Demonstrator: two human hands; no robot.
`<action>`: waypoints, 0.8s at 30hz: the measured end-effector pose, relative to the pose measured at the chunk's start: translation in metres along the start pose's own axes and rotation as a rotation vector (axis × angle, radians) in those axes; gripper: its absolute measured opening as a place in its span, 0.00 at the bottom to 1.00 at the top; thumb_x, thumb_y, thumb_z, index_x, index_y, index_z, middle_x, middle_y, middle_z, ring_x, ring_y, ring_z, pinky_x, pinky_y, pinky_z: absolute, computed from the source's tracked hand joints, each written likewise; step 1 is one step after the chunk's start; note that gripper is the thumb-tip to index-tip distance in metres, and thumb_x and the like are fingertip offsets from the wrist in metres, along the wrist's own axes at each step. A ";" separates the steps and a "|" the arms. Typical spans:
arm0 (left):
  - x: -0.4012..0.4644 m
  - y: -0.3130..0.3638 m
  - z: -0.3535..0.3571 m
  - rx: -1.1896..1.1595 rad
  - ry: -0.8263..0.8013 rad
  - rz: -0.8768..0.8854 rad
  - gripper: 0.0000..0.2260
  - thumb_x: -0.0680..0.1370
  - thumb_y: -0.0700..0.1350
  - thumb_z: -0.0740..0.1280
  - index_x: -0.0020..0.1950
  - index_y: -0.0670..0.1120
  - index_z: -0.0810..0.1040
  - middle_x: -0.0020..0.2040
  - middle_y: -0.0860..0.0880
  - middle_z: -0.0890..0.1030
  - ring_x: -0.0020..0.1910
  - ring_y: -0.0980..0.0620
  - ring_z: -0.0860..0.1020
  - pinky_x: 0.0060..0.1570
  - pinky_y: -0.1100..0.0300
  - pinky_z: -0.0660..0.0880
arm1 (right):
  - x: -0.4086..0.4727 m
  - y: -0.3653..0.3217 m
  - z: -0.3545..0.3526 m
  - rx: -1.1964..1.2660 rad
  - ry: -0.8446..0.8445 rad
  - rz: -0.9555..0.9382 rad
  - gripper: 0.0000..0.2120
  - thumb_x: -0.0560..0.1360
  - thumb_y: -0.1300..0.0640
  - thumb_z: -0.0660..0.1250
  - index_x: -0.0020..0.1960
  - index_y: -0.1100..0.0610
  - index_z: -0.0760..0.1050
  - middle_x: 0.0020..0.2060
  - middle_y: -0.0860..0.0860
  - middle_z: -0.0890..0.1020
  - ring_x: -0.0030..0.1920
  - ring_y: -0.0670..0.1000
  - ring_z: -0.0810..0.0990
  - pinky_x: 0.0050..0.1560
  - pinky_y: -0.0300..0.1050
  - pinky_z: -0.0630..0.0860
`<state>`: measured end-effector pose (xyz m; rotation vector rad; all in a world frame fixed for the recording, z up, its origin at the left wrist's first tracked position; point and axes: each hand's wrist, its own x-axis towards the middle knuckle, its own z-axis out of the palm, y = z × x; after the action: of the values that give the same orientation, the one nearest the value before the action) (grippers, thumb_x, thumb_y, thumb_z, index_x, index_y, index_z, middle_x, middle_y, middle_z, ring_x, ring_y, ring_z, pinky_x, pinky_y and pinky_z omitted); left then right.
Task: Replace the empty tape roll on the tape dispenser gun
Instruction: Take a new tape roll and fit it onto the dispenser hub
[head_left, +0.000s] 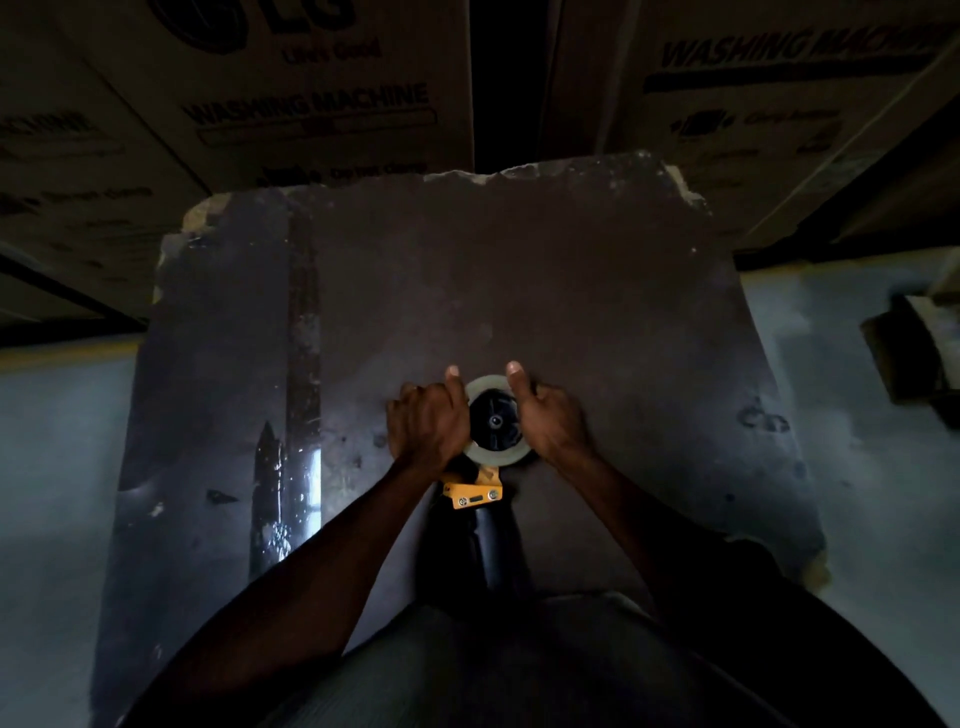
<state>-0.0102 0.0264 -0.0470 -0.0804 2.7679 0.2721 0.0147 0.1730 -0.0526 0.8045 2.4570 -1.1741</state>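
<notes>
At mid-table, toward the near edge: left hand (427, 422) and right hand (549, 415) clasping the roll (497, 453) from either side, thumbs lying up along its far rim, fingers curled down round the outside, fingertips out of sight. Probably a two-sided hold to keep the roll square on the black hub (494, 420) while pressing it home or drawing it off; impossible to tell which from this view.

Underneath, dispenser (475, 493) flat on the table (519, 270), yellow frame and its two screws showing just near of the roll, dark handle running back toward the body. Laid flat, likely, so that the hub faces up and both hands stay free for the roll. Roll pale and thin-walled, seated around the hub; new or spent, hard to judge in the dim light.

Outward: bare dark tabletop to the far side and to the right, with open room for sliding. Glossy strip (304, 364) down the left part. Far edge chipped and ragged. Beyond that edge, cartons (311, 104) close behind. Grey floor (52, 467) off both sides.
</notes>
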 end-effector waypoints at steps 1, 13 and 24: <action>0.000 0.001 0.001 0.006 0.001 -0.009 0.25 0.83 0.53 0.45 0.60 0.44 0.78 0.54 0.41 0.83 0.60 0.39 0.73 0.58 0.45 0.66 | 0.001 0.002 0.001 -0.001 0.003 0.005 0.45 0.72 0.23 0.43 0.49 0.57 0.83 0.49 0.61 0.86 0.55 0.61 0.82 0.58 0.54 0.77; 0.004 -0.016 0.002 -0.231 0.110 0.199 0.31 0.80 0.62 0.42 0.46 0.48 0.80 0.44 0.44 0.84 0.51 0.38 0.79 0.55 0.46 0.74 | -0.004 0.006 -0.007 -0.114 -0.071 -0.058 0.33 0.78 0.31 0.46 0.58 0.51 0.81 0.59 0.59 0.83 0.61 0.61 0.79 0.63 0.53 0.74; -0.002 -0.061 -0.023 -0.247 -0.262 0.506 0.44 0.59 0.74 0.62 0.74 0.66 0.57 0.68 0.66 0.66 0.70 0.49 0.57 0.71 0.45 0.56 | -0.010 0.040 -0.047 0.210 -0.604 -0.314 0.44 0.70 0.70 0.76 0.79 0.58 0.57 0.68 0.54 0.75 0.58 0.38 0.81 0.54 0.33 0.77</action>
<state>-0.0110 -0.0377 -0.0357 0.5592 2.4383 0.6976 0.0456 0.2269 -0.0432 0.0687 2.0109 -1.5294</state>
